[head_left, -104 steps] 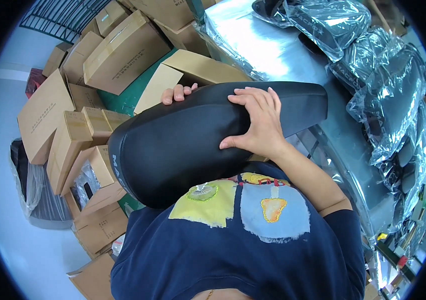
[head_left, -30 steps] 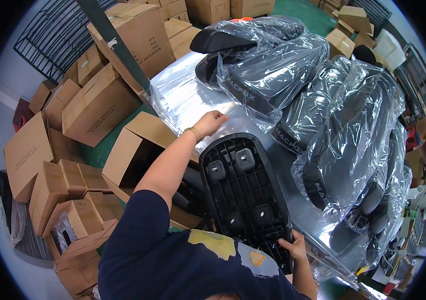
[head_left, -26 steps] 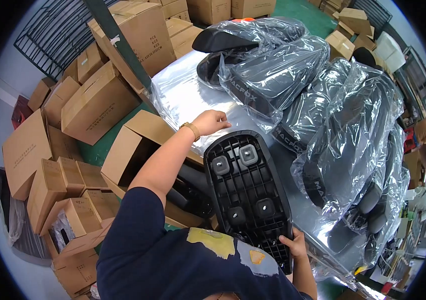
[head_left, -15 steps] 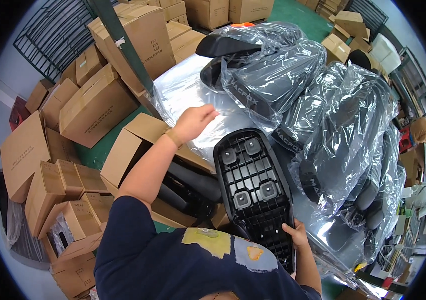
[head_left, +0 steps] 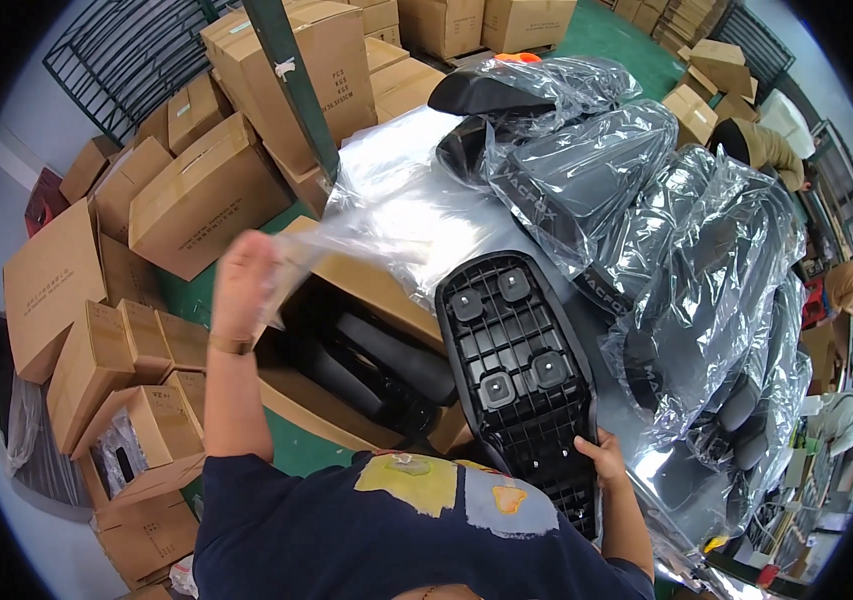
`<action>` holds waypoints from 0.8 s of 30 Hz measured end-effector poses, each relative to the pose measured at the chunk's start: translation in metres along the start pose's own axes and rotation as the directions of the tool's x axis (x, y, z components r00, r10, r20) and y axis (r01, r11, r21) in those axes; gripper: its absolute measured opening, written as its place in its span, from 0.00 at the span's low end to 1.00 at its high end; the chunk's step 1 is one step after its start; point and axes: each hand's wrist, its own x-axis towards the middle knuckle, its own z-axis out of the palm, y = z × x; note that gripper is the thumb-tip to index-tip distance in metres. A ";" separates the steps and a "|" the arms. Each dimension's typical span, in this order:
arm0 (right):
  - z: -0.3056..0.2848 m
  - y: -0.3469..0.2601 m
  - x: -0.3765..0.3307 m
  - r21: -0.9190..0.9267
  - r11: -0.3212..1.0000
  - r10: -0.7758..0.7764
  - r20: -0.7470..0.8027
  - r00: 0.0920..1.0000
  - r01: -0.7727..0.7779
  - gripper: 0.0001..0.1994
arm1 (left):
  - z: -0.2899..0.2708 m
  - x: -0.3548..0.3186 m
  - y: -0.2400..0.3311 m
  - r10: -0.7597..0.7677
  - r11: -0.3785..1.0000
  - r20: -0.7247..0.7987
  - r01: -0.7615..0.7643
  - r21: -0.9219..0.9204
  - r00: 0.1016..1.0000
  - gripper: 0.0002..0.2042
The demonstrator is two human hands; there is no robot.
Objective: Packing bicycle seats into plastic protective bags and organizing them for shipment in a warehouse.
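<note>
A black padded seat (head_left: pixel 520 337), long and shaped, shows its ribbed plastic underside with several square pads. My right hand (head_left: pixel 604 458) grips its side edge near the narrower end. Off to the left, my left hand (head_left: pixel 245 285), smeared by motion, is closed on a clear plastic bag (head_left: pixel 342 238). That bag stretches from my fingers back across to a pile of flat clear bags (head_left: pixel 397 150) on the table. Beneath it stands an open carton (head_left: pixel 312 405) with black curved parts (head_left: pixel 387 365) inside.
Several black seats in clear plastic (head_left: pixel 587 160) are heaped on the table's right side. Brown cartons (head_left: pixel 212 195) crowd the left and back. A green post (head_left: pixel 297 90) rises at the table's far left corner. Another person (head_left: pixel 767 145) bends over at the far right.
My left hand has swung left from above the bag pile, drawing a clear bag with it. My right hand still holds the seat. The view has shifted slightly.
</note>
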 end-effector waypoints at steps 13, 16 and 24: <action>0.023 -0.042 0.036 -0.104 0.994 -0.019 0.105 0.994 0.030 0.18 | -0.218 -0.106 0.057 0.537 0.525 -0.499 -0.733 -0.433 0.679 0.11; 0.027 -0.056 0.052 -0.148 0.988 -0.030 0.127 0.991 0.049 0.18 | -0.210 -0.120 0.060 0.633 0.506 -0.184 -0.583 -0.636 0.752 0.10; 0.037 -0.051 0.084 -0.357 0.912 -0.201 0.042 0.979 0.203 0.15 | -0.121 -0.118 0.007 0.130 0.822 -0.309 -0.277 -0.498 0.942 0.08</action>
